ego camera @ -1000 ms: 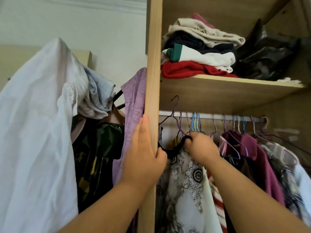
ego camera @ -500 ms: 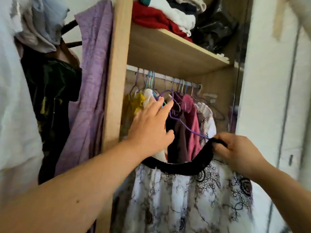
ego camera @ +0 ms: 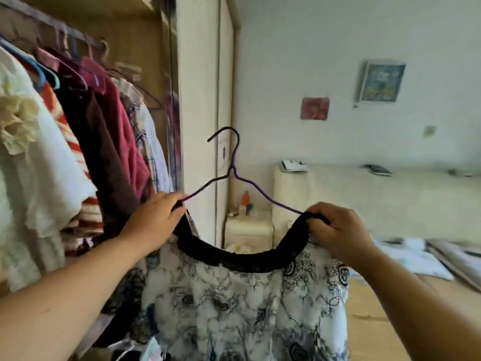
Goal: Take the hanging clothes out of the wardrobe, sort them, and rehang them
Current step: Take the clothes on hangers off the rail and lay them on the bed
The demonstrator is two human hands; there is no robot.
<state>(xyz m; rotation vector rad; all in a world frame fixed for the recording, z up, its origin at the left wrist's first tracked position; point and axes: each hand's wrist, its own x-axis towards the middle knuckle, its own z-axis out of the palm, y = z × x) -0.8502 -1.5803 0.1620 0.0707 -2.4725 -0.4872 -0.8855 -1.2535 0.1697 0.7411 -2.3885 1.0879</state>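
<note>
A white skirt with black floral print (ego camera: 244,303) and a black elastic waistband hangs in front of me, outside the wardrobe. It sits on a purple wire hanger (ego camera: 235,168) whose hook points up, free of the rail. My left hand (ego camera: 156,220) grips the waistband's left end and my right hand (ego camera: 338,230) grips its right end. Several clothes stay hanging in the wardrobe (ego camera: 145,48) on the left: a cream top (ego camera: 28,152), a red-striped piece (ego camera: 70,136) and a maroon garment (ego camera: 114,131).
The white wardrobe door (ego camera: 203,100) stands open just behind the hanger. A small white bedside cabinet (ego camera: 247,227) with bottles stands beyond it. A bed with a cream headboard (ego camera: 364,199) fills the right side. Two pictures hang on the wall.
The skirt on its hanger has come off the rail and out of the wardrobe. My left hand left the wardrobe frame and took the waistband. My view swung right toward the room.
</note>
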